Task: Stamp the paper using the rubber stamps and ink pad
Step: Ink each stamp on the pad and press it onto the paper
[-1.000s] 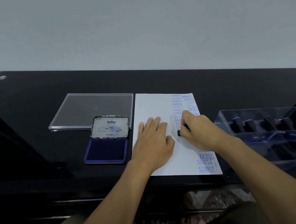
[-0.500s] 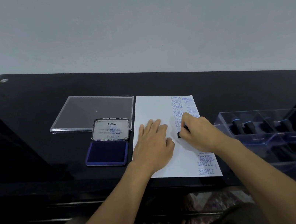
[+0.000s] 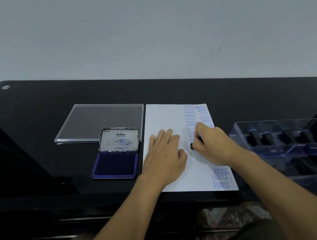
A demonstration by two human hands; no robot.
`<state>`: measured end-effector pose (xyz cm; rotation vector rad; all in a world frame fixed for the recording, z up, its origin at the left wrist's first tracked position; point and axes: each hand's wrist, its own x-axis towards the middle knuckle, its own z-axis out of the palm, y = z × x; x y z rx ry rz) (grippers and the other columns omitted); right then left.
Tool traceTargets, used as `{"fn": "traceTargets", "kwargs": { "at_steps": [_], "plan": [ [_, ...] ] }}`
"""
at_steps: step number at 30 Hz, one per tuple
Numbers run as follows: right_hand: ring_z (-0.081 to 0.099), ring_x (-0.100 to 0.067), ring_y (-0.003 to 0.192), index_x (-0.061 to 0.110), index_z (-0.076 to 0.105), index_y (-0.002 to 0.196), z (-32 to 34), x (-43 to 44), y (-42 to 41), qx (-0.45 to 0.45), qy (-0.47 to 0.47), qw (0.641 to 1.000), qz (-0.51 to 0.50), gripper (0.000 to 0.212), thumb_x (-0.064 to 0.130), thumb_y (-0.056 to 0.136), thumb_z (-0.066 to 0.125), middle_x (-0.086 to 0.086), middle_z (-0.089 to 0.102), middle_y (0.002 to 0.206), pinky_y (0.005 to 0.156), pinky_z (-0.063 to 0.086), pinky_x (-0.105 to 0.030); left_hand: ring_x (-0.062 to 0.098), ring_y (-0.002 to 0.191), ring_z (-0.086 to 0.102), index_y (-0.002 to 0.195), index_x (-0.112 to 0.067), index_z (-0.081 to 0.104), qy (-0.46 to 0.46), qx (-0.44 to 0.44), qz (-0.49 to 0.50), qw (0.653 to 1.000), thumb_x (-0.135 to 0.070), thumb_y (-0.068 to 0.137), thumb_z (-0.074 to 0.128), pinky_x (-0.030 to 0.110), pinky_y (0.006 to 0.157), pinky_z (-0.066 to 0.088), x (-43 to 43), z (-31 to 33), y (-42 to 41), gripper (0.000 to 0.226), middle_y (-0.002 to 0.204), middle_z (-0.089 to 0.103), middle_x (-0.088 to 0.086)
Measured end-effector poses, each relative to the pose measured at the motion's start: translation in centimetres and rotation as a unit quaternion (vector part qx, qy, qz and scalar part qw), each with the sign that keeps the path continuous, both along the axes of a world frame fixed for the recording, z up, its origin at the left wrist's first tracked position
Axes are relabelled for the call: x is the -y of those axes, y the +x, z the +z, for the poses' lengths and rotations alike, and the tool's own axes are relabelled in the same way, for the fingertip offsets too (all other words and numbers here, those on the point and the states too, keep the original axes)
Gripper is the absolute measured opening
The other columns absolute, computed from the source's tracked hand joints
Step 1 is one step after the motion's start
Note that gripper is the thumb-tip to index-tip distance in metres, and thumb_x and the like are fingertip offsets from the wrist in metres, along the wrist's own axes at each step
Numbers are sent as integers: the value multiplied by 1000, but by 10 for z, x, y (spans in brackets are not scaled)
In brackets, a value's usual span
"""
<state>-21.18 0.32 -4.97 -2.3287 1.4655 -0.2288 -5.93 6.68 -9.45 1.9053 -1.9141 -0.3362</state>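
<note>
Black glass table (image 3: 30,129) carries everything. Well left of the left hand lies a clear lid (image 3: 95,121), flat and idle. Just left of that hand sits the ink pad (image 3: 117,164), its tin cover (image 3: 119,139) tipped up behind the blue felt. The felt looks soft and wet, so a stamp probably wants only a light dab, and the shallow case may skate on glass if shoved sideways.

The left hand (image 3: 165,156) lies palm down on the paper (image 3: 163,117), fingers straight and close together. The sheet looks thin, light and limp. On so slick a top it would likely slide, so pinning it under a flat palm seems better than pinching an edge.

Just right of the left thumb, the stamp (image 3: 192,146) shows only as a small dark end under the right hand (image 3: 213,144). That hand's fingers curl round it and appear to press it to the sheet, at the foot of a column of blue SAMPLE prints. It seems small, stiff and light. It is best held by its handle, pushed straight down and lifted straight up, since fresh ink smears. The hands are near each other but apart.

Right of the right hand stands a clear tray (image 3: 278,120) with spare stamps (image 3: 253,137) in its compartments.
</note>
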Motion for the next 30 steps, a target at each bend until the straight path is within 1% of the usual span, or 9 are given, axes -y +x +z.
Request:
{"fn": "traceTargets", "kwargs": {
  "at_steps": [7,18,21,24,26,28,30],
  "plan": [
    [43,-18,59,14,42,87,2,-3,1,2,3,1000,-3,16,20,100,48,-6,56,73,52,35,-31,20,150,5,143,-13,40,-4,-1,2,1000,-26,100,36,41,122,-2,0,0,0,46,161,20,4],
    [46,-19,60,14,42,88,0,-3,1,0,-10,1000,-3,16,22,100,48,-9,60,75,52,38,-34,20,151,2,147,-14,35,1,10,1,1000,-28,101,34,42,123,-3,-1,-1,-1,48,163,16,4],
    [46,-18,59,16,41,86,2,-4,1,-3,-10,1000,3,17,22,101,48,-7,59,75,51,38,-32,20,151,2,146,-15,35,-2,14,0,1000,-29,101,33,42,123,-3,-1,-1,0,48,163,16,4],
    [45,-17,59,17,41,88,7,-3,1,-20,9,1000,12,17,24,102,47,-6,58,76,51,36,-29,20,151,2,146,-15,35,-3,17,4,1000,-29,100,33,41,123,-3,-2,-2,-1,48,163,15,4],
    [47,-17,61,15,45,89,14,1,-3,3,14,1000,-1,16,26,101,47,-4,57,79,51,36,-29,20,151,1,146,-15,35,-4,17,5,1000,-28,100,32,41,123,-3,-2,-1,-2,48,163,15,4],
    [52,-20,65,14,48,88,26,4,-8,50,-17,998,-31,16,26,99,48,-4,59,82,54,41,-34,20,151,1,147,-15,34,-4,13,5,1000,-28,100,32,41,123,-3,-2,-1,-2,49,163,15,3],
    [53,-20,65,15,49,87,40,7,-10,73,-44,996,-35,15,25,99,48,-4,60,81,54,42,-34,20,151,1,148,-15,33,-4,11,4,1000,-28,100,33,42,123,-3,-1,-1,-2,50,163,15,3]
  ]
}}
